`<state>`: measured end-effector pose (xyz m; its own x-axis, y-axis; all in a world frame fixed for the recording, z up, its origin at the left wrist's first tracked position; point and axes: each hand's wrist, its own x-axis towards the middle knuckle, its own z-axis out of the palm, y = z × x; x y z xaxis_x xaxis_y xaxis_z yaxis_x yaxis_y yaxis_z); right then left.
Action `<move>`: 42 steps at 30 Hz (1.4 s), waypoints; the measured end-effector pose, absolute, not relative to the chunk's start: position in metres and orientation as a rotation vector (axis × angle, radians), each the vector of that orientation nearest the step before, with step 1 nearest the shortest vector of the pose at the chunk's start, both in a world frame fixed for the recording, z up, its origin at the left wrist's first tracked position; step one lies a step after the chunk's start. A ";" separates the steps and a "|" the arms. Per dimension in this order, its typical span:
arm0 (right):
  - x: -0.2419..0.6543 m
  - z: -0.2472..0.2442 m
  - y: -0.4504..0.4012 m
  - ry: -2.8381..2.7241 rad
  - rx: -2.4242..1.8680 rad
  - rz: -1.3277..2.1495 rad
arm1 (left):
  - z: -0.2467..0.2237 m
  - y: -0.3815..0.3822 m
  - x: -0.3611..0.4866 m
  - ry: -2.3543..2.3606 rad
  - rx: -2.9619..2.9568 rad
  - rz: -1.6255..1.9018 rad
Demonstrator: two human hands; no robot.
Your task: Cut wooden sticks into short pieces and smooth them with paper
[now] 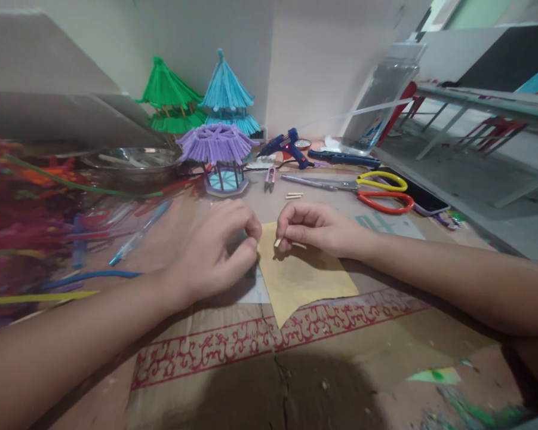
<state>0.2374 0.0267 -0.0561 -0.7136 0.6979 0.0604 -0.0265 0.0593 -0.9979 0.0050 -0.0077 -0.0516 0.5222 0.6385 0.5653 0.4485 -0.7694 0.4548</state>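
Note:
My right hand (319,230) is closed in a pinch around a short, pale wooden stick (277,242), its end showing below the fingertips. That stick is just over a yellow sheet of sandpaper (316,278), which has a dark smudge in its middle. My left hand (224,248) has its thumb and curled fingers drawn together at the sheet's left edge, seemingly gripping it. Two more short wooden sticks (294,195) lie beyond my hands. A small pavilion with a purple pipe-cleaner roof (218,143) stands behind my left hand.
Green (172,89) and blue (227,89) pipe-cleaner roofs stand at the back. Thread snips (270,178), a glue gun (291,148) with a red light, scissors (385,194) and a phone (418,191) lie beyond. A metal bowl (132,170) and blurred pipe cleaners (31,239) fill the left.

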 end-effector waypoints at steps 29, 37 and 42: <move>0.234 -0.056 0.031 -1.753 -0.627 1.751 | -0.061 -0.002 0.009 0.912 2.700 0.996; 0.236 -0.058 0.031 -1.753 -0.701 1.710 | -0.064 -0.001 0.014 1.191 2.647 0.737; 0.237 -0.054 0.029 -1.817 -0.767 1.649 | -0.066 0.000 0.015 1.177 2.691 0.648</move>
